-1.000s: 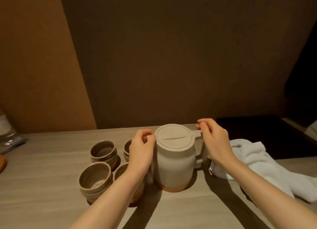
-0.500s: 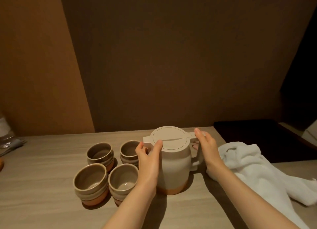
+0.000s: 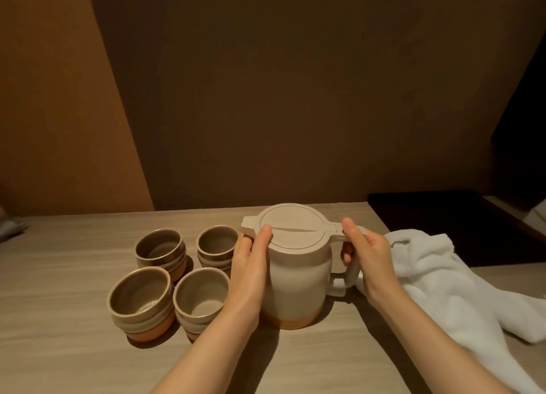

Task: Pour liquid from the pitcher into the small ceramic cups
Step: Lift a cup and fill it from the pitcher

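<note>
Four cups sit in a 2x2 cluster left of centre in my view, all upright, nothing visible inside: back-left cup, back-right cup, front-left cup, front-right cup. They're grey-brown w/ orange unglazed bases, rims close together, front pair just beside each other.

Pitcher stands upright on the table, centre-right of frame, just right of the cups. Cream body, orange band at the bottom. Lid is seated flat on top, w/ a raised bar across it & a tab out toward the handle on the right.

My left hand is pressed against the pitcher's left side, thumb tip up on the lid edge near the spout, other fingers curled round the far side — mostly hidden. It sits between pitcher & the right-hand cups; can't tell if it touches them.

My right hand is wrapped on the handle, thumb on top by the lid tab, fingers threaded through the loop.

White towel lies crumpled at the right, behind & beside the right wrist, trailing to the lower-right corner. Dark brown wall fills the upper frame.
</note>
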`<state>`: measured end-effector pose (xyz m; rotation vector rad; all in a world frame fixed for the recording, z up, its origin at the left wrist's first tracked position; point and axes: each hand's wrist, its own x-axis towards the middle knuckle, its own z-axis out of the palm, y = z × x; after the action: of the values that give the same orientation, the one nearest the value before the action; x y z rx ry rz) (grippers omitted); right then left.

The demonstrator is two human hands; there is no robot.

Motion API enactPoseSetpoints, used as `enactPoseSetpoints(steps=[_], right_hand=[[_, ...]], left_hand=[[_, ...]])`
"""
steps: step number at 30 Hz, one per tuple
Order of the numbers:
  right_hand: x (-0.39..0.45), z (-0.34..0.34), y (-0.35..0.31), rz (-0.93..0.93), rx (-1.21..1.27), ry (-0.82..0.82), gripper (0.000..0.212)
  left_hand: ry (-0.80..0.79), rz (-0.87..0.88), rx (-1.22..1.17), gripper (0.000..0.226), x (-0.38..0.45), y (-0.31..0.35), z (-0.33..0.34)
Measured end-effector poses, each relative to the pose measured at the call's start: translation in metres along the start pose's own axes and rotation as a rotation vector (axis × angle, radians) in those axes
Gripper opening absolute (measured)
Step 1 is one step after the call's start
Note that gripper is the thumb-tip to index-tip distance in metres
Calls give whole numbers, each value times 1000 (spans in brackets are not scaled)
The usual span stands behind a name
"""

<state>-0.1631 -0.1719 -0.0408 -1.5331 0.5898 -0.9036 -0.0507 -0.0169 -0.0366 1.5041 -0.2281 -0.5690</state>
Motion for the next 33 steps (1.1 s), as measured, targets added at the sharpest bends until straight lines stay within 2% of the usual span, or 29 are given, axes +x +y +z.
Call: enactPoseSetpoints(steps=[6,11,16,17,20,24,27,31,33], right_hand=[[-6,4,-4,11,85,88,54],[-13,4,-21,2,144,90,52],[-28,6,-54,-23,200,112,80],[-32,6,-62,-33,207,106,78],[-44,3,-82,-39,231,93,47],[-59,0,-105,10,298,68,45],[-73,0,-116,49,301,98,46],[-95,3,-126,46,317,146,44],[-103,4,-130,39,316,165,44]], left_hand=[[-6,-37,-12,34,-4,5,0],[-5,-9,-28,24,-13,17,1],[-47,63,-13,28,-31,44,-3],[-59,77,-13,30,-36,49,-5],[-72,110,-29,31,-52,59,-12],[-68,161,-11,40,-78,65,-20],[-88,184,-7,37,-97,65,-29],[-140,251,76,65,-118,71,-44],[-157,273,119,62,-128,74,-52]])
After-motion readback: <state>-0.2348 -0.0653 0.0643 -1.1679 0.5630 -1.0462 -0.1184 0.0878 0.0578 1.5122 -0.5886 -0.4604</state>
